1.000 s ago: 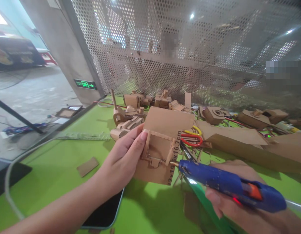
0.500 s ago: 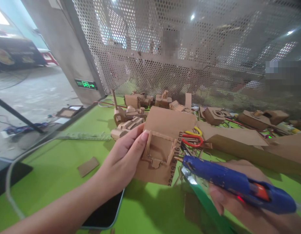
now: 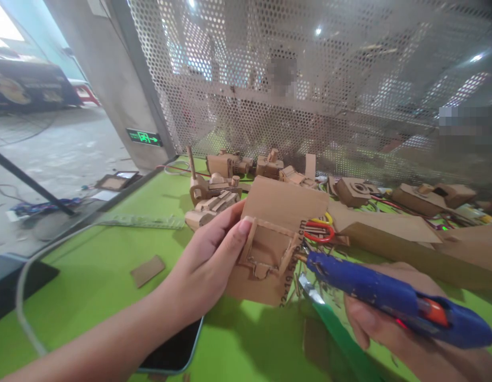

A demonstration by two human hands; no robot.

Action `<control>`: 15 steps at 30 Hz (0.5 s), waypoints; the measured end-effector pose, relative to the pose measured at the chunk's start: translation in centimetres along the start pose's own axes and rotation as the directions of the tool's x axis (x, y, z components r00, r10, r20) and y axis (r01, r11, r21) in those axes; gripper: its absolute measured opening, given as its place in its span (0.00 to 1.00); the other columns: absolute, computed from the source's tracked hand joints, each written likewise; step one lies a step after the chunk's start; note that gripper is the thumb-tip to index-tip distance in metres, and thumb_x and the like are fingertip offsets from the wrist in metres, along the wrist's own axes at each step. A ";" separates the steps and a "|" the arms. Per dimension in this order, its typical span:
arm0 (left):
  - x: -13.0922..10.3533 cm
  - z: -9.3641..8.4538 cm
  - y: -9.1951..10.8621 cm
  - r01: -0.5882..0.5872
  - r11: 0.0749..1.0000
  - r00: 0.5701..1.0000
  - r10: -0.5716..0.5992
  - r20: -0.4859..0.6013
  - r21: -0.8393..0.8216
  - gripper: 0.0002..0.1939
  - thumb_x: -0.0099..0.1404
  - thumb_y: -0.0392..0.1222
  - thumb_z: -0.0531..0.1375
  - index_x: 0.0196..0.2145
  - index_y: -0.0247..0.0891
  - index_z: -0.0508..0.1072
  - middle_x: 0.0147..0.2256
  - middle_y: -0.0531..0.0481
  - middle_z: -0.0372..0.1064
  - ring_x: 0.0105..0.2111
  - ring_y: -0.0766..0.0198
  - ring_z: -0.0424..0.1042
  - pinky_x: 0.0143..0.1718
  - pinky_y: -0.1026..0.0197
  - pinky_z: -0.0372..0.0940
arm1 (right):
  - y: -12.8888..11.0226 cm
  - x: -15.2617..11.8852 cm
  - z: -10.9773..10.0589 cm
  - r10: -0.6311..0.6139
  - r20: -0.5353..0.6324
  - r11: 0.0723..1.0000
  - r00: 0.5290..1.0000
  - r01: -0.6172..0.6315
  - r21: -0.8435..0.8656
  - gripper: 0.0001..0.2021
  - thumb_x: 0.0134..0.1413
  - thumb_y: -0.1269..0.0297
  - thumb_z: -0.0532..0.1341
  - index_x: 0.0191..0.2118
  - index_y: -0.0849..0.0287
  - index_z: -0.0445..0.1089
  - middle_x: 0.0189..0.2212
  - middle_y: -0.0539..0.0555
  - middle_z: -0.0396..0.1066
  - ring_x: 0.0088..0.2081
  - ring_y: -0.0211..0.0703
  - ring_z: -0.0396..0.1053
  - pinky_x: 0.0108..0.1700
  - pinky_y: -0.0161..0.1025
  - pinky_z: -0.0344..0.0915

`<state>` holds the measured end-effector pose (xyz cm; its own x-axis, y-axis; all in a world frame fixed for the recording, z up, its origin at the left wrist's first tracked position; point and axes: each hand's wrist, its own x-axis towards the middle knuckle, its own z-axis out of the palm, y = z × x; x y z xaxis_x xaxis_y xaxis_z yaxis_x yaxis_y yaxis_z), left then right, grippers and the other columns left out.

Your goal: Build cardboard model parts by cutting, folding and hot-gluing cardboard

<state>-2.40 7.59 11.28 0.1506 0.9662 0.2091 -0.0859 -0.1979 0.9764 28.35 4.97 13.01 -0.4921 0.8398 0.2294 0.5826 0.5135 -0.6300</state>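
Cardboard sheet (image 3: 285, 197): Was held raised over the green tabletop (image 3: 238, 350), framed face toward the camera, print running along its right margin. Its hold was unchanged over the last second.
Glue gun (image 3: 373, 289): Lay right of the sheet, barrel directed at it. It had shifted rightward and slightly upward relative to the sheet.
Left hand (image 3: 214, 252): Gripped the sheet at its left edge, thumb on the front face, fingers behind.
Right hand (image 3: 389, 331): Was wrapped around the glue gun's grip; trigger pressure could not be determined.
Cardboard frame (image 3: 275, 227): Sat on the sheet's lower part, enclosing a rectangular area.
Right strip (image 3: 289, 255): Formed the frame side nearest the glue gun.
Nozzle (image 3: 300, 257): Had moved from the strip's lower end to beside its middle. Judgement: attention had passed from the corner to the outer side. Contact and fresh glue could not be confirmed.
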 end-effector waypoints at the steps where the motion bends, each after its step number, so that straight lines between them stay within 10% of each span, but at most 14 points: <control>1: 0.0 0.0 0.0 -0.007 1.000 1.000 0.007 -0.001 0.008 0.32 0.79 0.59 0.66 0.73 0.42 0.75 0.64 0.42 0.82 0.62 0.38 0.81 0.52 0.52 0.83 | 0.1 0.0 -0.1 0.006 0.008 1.000 1.000 -0.006 0.013 0.21 0.73 0.49 0.64 0.26 0.47 0.69 0.18 0.46 0.70 0.17 0.45 0.69 0.21 0.39 0.63; 10: 0.1 0.0 0.3 -0.088 0.990 0.992 0.096 -0.076 0.108 0.32 0.81 0.59 0.65 0.72 0.38 0.74 0.72 0.42 0.75 0.71 0.40 0.72 0.69 0.50 0.73 | -0.8 -0.2 1.4 0.295 0.035 0.888 0.955 -0.287 0.358 0.12 0.56 0.47 0.75 0.34 0.45 0.75 0.23 0.45 0.76 0.19 0.45 0.73 0.23 0.38 0.68; 15: 0.0 0.1 0.4 -0.066 0.995 0.993 0.073 -0.096 0.075 0.32 0.81 0.61 0.63 0.72 0.37 0.74 0.72 0.41 0.75 0.72 0.38 0.71 0.71 0.46 0.72 | 1.9 -1.5 1.0 0.199 0.003 0.881 0.980 -0.180 0.437 0.14 0.62 0.41 0.74 0.49 0.36 0.82 0.44 0.54 0.87 0.30 0.54 0.83 0.34 0.47 0.82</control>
<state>-2.38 7.52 11.71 0.0484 0.9605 0.2739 -0.0215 -0.2731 0.9617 29.50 4.49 10.74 -0.3686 0.9245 0.0973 0.3198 0.2244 -0.9205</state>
